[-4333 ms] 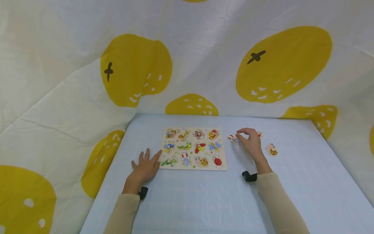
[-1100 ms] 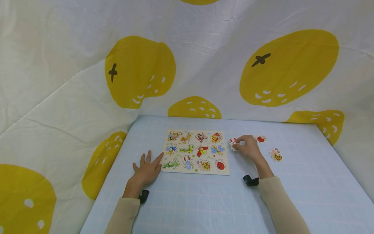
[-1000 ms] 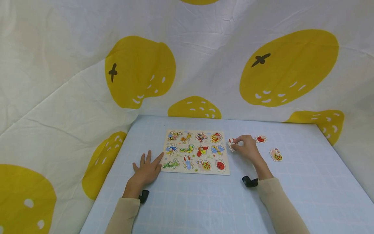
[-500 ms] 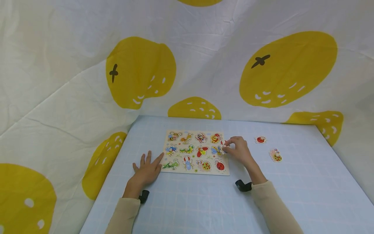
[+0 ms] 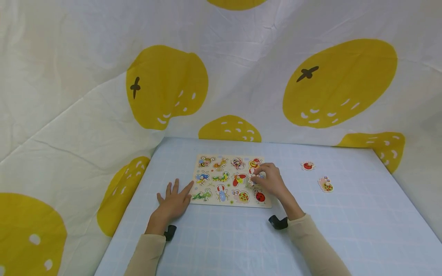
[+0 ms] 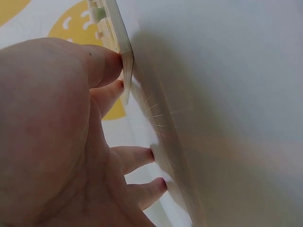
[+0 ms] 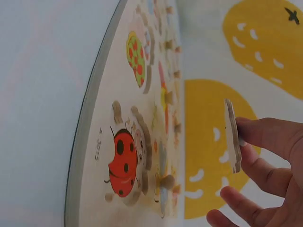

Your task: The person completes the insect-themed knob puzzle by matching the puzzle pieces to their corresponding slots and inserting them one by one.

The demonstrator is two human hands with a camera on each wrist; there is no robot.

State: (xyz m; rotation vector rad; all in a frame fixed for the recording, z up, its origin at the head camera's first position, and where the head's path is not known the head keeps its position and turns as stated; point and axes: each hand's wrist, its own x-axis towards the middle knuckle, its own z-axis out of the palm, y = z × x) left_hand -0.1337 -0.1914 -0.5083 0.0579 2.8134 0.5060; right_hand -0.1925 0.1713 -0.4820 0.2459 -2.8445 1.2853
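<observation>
The insect puzzle board point(image 5: 229, 186) lies on the table, with knobbed pieces sitting in several of its recesses. My right hand point(image 5: 271, 182) is above the board's right side and pinches a stag beetle puzzle piece point(image 5: 252, 172) with red pincers. In the right wrist view that piece point(image 7: 232, 137) stands edge-on between thumb and finger, raised off the board. The ladybug recess point(image 7: 125, 161) and the snail recess point(image 7: 136, 56) hold no piece. My left hand point(image 5: 173, 204) is spread flat, its thumb point(image 6: 106, 64) and a finger touching the board's left edge.
Two loose pieces lie on the table right of the board: a ladybug piece point(image 5: 307, 165) and a snail piece point(image 5: 325, 184). A light blue checked cloth point(image 5: 221, 241) covers the table. White fabric with yellow fruit prints point(image 5: 241, 84) hangs behind and at the sides.
My right hand has picked up the stag beetle piece from the table right of the board and carried it left over the board. The left hand stays at the board's edge.
</observation>
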